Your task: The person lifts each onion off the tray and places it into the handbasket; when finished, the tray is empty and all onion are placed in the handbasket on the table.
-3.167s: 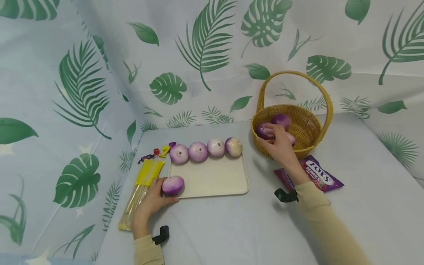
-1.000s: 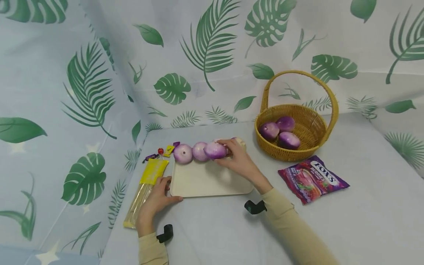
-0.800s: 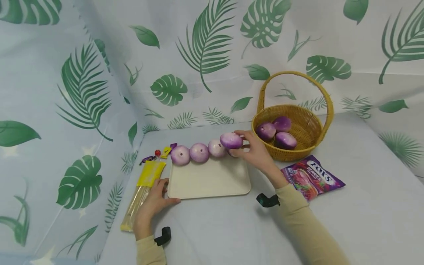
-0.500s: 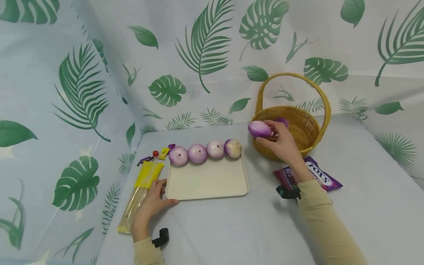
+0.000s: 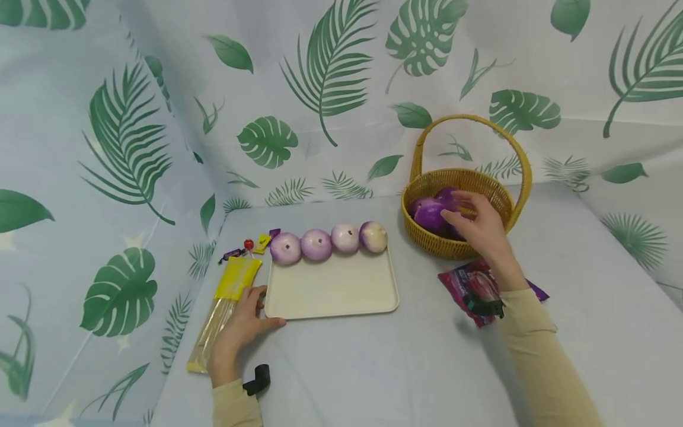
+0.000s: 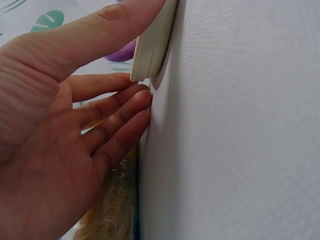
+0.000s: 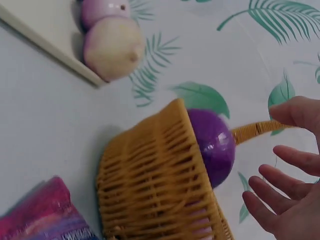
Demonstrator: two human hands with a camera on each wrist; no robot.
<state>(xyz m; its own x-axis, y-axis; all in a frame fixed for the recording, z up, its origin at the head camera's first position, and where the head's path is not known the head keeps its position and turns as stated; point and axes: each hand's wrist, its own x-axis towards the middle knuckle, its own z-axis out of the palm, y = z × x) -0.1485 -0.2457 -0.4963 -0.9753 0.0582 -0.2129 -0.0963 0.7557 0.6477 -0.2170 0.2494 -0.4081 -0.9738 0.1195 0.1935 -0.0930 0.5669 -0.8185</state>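
Observation:
My right hand (image 5: 477, 222) hovers over the wicker basket (image 5: 437, 244) with its fingers spread and nothing in them; the right wrist view shows them apart from the purple onion (image 7: 212, 147) at the rim. Several purple onions (image 5: 430, 214) lie in the basket, partly hidden by the hand. My left hand (image 5: 242, 326) rests at the near left corner of the cream tray (image 5: 331, 290), fingers relaxed. In the left wrist view its fingertips (image 6: 131, 79) meet the tray's edge and the thumb lies along it. A row of pale purple onions (image 5: 316, 245) sits along the tray's back edge.
A yellow-topped clear packet of sticks (image 5: 224, 311) lies left of the tray. Small wrapped candies (image 5: 263, 244) and a red lollipop (image 5: 248, 244) are behind it. A purple FOX'S candy bag (image 5: 469, 284) lies before the basket, partly under the right forearm.
My right hand has carried an onion from over the tray to the basket on the right and let it go there. The left hand has stayed at the tray's corner.

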